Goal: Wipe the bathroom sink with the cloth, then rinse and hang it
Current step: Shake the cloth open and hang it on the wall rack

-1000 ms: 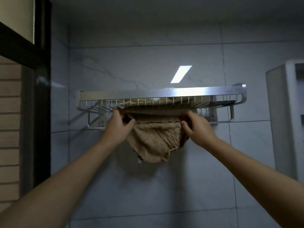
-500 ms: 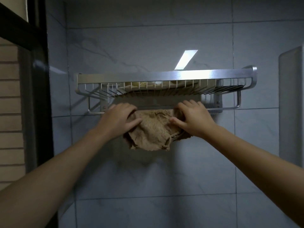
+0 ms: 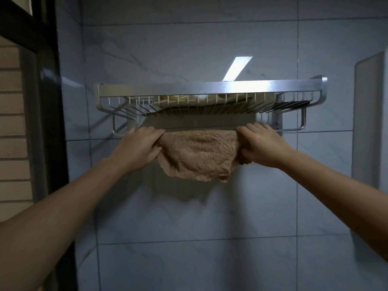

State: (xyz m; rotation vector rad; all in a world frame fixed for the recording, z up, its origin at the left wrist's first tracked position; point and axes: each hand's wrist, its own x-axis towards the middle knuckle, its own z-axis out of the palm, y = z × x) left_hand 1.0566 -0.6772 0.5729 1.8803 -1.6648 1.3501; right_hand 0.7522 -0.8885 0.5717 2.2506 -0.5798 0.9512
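A tan fuzzy cloth [image 3: 198,155] hangs spread out over the rail under a metal wire shelf [image 3: 210,89] fixed to the grey tiled wall. My left hand [image 3: 139,147] grips the cloth's left edge at the rail. My right hand [image 3: 261,143] grips its right edge, where some cloth is bunched under the palm. The cloth's lower edge hangs loose and uneven below both hands. The sink is out of view.
Pale folded items [image 3: 189,99] lie on the wire shelf above the cloth. A white wall-mounted unit [image 3: 369,122] stands at the right. A dark door frame [image 3: 50,101] and brick wall [image 3: 12,133] are at the left.
The cloth was bunched between my hands; now it is spread wide and flat along the rail. Both hands have moved apart toward the cloth's ends.
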